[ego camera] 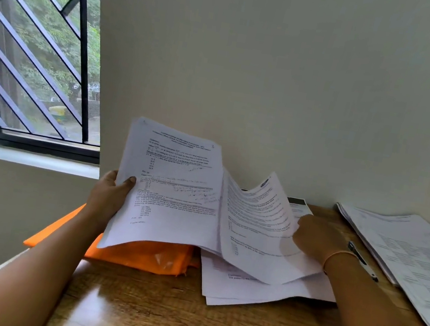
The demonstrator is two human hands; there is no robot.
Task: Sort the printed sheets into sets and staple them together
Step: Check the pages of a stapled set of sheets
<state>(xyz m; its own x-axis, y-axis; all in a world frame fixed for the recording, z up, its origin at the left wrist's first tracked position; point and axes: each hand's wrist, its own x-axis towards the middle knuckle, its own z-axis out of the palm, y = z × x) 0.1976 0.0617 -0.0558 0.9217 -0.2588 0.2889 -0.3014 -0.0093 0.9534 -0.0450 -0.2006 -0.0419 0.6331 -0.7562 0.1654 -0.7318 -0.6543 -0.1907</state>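
Wooden table (153, 317) carries an orange folder (141, 256), contents hidden, beneath the raised printed sheets (173, 198) gripped edgewise by the left hand (109, 193). The right hand (315, 239), apart, pinches a curling sheet (258, 221).

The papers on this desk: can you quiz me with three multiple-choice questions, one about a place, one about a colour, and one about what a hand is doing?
1. Where does the separate pile of sheets lie?
A. at the far right of the table
B. on the window sill
C. on the floor

2. What colour is the folder under the raised sheets?
A. blue
B. orange
C. black

3. What is the left hand doing?
A. resting flat on the table
B. hanging empty
C. gripping the raised sheets' left edge

Answers:
1 A, it lies along the table's right side.
2 B, bright orange shows below the sheets.
3 C, the thumb lies over the paper's front.
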